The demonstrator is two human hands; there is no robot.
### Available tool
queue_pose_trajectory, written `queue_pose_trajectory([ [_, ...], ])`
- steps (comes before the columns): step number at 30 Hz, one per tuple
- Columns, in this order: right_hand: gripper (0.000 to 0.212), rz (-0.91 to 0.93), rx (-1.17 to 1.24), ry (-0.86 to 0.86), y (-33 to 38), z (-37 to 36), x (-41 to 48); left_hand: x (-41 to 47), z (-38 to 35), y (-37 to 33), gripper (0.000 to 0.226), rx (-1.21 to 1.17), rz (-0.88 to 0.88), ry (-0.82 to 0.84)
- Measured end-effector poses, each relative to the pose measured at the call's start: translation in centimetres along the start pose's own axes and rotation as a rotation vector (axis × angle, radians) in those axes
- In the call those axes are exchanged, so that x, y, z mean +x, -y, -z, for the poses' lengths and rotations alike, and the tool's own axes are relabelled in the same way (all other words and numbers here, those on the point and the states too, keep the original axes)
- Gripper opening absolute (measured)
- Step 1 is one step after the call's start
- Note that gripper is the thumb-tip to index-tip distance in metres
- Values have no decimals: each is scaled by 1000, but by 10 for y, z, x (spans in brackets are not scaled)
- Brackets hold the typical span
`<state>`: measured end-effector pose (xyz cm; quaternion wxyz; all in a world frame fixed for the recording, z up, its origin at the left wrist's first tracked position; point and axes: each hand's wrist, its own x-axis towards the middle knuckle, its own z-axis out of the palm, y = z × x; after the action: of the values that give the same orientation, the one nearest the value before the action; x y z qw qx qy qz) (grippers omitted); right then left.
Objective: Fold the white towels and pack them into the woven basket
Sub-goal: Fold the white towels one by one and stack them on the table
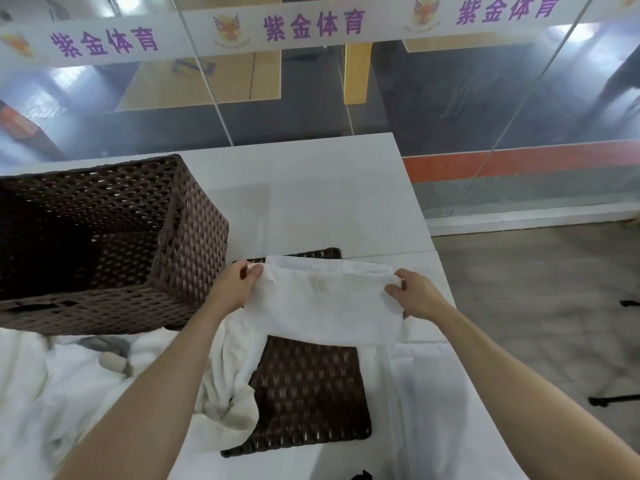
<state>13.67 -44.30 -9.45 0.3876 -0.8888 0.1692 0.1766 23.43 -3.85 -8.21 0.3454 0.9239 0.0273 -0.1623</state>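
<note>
Pinched grips held a white towel [325, 303] by its two upper corners. The left hand [235, 285] gripped the left corner between thumb and fingers, and the right hand [415, 292] gripped the right corner, with the cloth spread flat between them. The towel covered the far part of a flat dark-brown woven panel [311, 393] lying on the white bench [311, 188]. Just left of the hands stood the woven basket [194, 258], large, dark brown and open-topped, its inside in shadow. A rumpled pile of white towels [41, 393] lay on the near left of the bench, in front of the basket. Beyond the bench stood a glass wall [485, 98] with a white banner [311, 26] bearing purple characters.
</note>
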Motion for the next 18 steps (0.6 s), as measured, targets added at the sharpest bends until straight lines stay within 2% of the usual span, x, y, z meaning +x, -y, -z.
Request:
queue_pose_trajectory([
  [6, 11, -85, 0, -21, -11, -2, 47, 52, -21, -18, 40, 88, 13, -39],
  [10, 16, -142, -22, -36, -24, -12, 68, 76, -38, -5, 47, 136, 150, 46],
  [13, 18, -140, -60, -75, -31, -22, 74, 71, -47, 9, 38, 289, 227, 154],
  [18, 20, -149, -13, -189, -39, -37, 78, 60, -58, 25, 35, 324, 322, 129],
])
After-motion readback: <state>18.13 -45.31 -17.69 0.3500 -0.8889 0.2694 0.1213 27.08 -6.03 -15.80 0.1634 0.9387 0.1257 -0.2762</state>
